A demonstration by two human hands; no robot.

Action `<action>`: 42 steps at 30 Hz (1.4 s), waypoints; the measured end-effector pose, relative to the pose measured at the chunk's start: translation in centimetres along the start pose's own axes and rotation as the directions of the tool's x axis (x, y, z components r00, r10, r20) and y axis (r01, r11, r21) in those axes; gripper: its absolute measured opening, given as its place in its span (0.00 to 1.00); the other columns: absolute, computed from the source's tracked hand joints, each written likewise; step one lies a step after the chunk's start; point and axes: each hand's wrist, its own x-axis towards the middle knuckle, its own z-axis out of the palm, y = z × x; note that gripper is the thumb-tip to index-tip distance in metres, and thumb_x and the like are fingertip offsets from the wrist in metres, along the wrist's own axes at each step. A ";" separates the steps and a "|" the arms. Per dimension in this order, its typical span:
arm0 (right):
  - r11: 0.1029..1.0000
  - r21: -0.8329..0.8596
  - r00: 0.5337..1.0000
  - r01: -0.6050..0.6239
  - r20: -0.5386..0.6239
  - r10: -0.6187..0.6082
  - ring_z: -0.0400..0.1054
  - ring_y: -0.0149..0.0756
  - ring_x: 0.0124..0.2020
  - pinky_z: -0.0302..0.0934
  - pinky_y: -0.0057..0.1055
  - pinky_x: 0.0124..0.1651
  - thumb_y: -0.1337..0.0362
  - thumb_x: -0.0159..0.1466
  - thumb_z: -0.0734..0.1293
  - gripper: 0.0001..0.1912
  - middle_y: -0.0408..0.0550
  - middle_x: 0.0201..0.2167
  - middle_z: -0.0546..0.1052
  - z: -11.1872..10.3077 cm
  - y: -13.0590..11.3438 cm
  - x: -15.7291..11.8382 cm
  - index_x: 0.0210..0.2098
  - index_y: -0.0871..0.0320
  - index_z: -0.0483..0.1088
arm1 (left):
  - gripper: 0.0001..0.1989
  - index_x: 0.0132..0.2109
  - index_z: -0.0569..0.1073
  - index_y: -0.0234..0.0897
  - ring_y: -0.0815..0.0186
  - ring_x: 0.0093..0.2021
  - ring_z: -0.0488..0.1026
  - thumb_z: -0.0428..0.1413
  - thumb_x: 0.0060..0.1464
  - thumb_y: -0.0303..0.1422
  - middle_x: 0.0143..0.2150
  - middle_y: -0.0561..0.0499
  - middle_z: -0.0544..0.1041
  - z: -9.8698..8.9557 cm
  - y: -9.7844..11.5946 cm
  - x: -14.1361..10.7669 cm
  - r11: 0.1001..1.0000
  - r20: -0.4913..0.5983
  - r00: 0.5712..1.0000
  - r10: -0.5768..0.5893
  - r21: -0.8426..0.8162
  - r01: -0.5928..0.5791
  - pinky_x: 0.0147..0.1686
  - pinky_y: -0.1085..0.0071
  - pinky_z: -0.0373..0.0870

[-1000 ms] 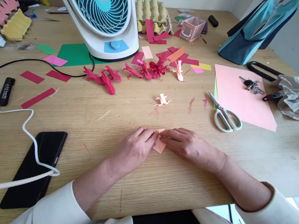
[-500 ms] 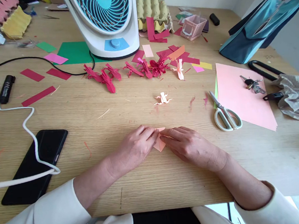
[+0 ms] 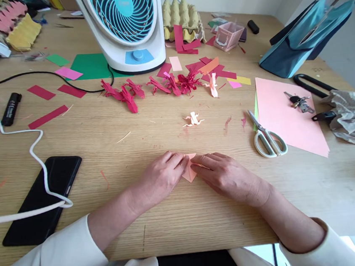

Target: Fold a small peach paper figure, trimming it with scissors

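Observation:
A small folded pink paper (image 3: 190, 174) with a downward point lies on the wooden table (image 3: 171, 222), between my two hands. The fingers of my left hand (image 3: 164, 172) are pressed together on its left edge. From the other side, my right hand (image 3: 226, 174) holds the paper's right edge with closed fingers. Part of the paper is hidden under the fingertips. Beyond it sits a small pale pink folded figure (image 3: 193, 118). Farther back is a row of red folded figures (image 3: 127, 98), with another pale pink one (image 3: 213, 85) at its right end.
Scissors (image 3: 269, 140) lie right of my hands, beside stacked pink sheets (image 3: 286, 117) with keys (image 3: 300, 102). A fan (image 3: 137, 48) stands at the back, a blue bag (image 3: 301, 39) back right. On the left are a black phone (image 3: 44, 197), white cable (image 3: 36, 152) and marker (image 3: 11, 109).
The whole view has shifted slightly, so things sit a little lower in the picture. Both hands remain on the pink paper, with barely any movement.

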 end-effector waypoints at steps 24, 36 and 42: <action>1.000 0.020 1.000 -0.015 -0.014 0.015 0.66 0.41 0.44 0.65 0.39 0.44 0.71 0.70 0.59 0.10 0.57 0.45 0.73 0.4 -0.1 0.2 0.42 0.63 0.72 | 0.21 0.61 0.65 0.27 0.60 0.57 0.67 0.45 0.62 0.22 0.58 0.41 0.72 -0.4 0.4 0.1 0.991 0.004 0.999 0.053 0.126 -0.053 0.56 0.64 0.66; 0.998 0.027 0.998 -0.065 -0.010 0.065 0.66 0.40 0.43 0.64 0.38 0.43 0.72 0.68 0.60 0.10 0.55 0.45 0.74 0.1 -0.4 0.1 0.44 0.63 0.72 | 0.21 0.63 0.63 0.28 0.60 0.55 0.69 0.46 0.64 0.25 0.56 0.42 0.74 0.4 0.5 -0.3 0.999 -0.039 0.999 -0.034 0.007 0.034 0.53 0.64 0.68; 0.995 -0.010 0.995 -0.103 0.009 0.103 0.65 0.39 0.40 0.63 0.36 0.42 0.72 0.68 0.60 0.08 0.54 0.43 0.74 -0.2 -0.9 0.2 0.42 0.62 0.71 | 0.21 0.63 0.63 0.30 0.61 0.53 0.70 0.48 0.64 0.25 0.54 0.43 0.75 0.4 0.7 -0.3 0.999 -0.084 0.995 -0.054 -0.003 0.054 0.51 0.63 0.69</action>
